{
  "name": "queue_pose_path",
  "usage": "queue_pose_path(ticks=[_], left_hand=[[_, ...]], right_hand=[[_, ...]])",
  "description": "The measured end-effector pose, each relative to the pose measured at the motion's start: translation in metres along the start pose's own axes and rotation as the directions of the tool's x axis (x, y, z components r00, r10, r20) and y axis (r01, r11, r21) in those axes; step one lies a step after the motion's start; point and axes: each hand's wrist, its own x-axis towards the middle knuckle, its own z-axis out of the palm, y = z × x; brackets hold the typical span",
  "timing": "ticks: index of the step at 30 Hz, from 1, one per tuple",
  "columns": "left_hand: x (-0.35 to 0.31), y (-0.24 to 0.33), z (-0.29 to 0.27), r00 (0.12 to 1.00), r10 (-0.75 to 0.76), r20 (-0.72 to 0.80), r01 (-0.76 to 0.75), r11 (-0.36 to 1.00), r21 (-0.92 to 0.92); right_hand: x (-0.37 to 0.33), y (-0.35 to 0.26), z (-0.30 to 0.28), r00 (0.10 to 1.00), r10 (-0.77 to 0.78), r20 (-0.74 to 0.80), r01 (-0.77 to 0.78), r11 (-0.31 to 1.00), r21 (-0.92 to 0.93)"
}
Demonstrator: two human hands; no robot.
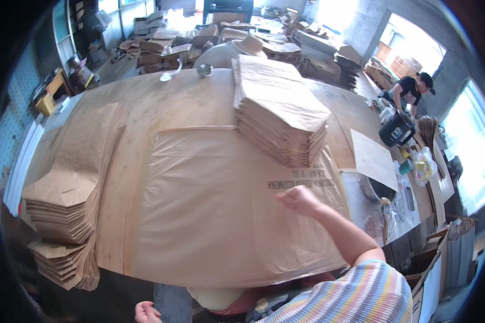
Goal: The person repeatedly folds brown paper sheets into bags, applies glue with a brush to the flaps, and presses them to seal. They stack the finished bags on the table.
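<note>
A large brown paper sack [199,210] with dark printing near its right side lies flat and slightly wrinkled on the wooden table. Over its right half is my right hand [299,200], its fingers curled closed; what they hold, if anything, is hidden. My left hand [147,312] is low at the picture's bottom edge, off the table's front, with fingers curled and no object visible in them. A thick stack of folded brown sacks [283,102] rests on the far end of the flat sack. Another pile of sacks [73,177] hangs over the table's left front edge.
On the right, a person [407,94] in a dark cap bends beside a black bucket [397,129]. A thin board [373,159] and plastic bags [425,167] lie at the table's right. A straw hat [249,47] shows behind the tall stack. Stacked paper goods [164,46] fill the back.
</note>
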Motion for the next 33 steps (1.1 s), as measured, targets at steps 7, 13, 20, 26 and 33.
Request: queue_pose_path(ticks=[7, 13, 20, 26, 33], left_hand=[[-0.019, 0.143, 0.198, 0.406, 0.678, 0.613, -0.877, 0.478, 0.053], [-0.05, 0.148, 0.304, 0.285, 0.535, 0.796, -0.944, 0.298, 0.138], [-0.058, 0.134, 0.316, 0.352, 0.496, 0.794, -0.926, 0.308, 0.218], [-0.057, 0.132, 0.315, 0.365, 0.528, 0.767, -0.927, 0.287, 0.243], [-0.056, 0.133, 0.318, 0.351, 0.545, 0.762, -0.932, 0.283, 0.227]], right_hand=[[0.078, 0.043, -0.155, 0.728, -0.542, -0.42, 0.152, 0.725, -0.672], [0.152, 0.048, -0.167, 0.797, -0.549, -0.252, 0.202, 0.635, -0.746], [0.19, 0.067, -0.162, 0.779, -0.591, -0.211, 0.33, 0.672, -0.663], [0.156, 0.052, -0.177, 0.84, -0.541, -0.037, 0.437, 0.717, -0.543], [0.152, 0.044, -0.18, 0.826, -0.553, 0.105, 0.447, 0.53, -0.72]])
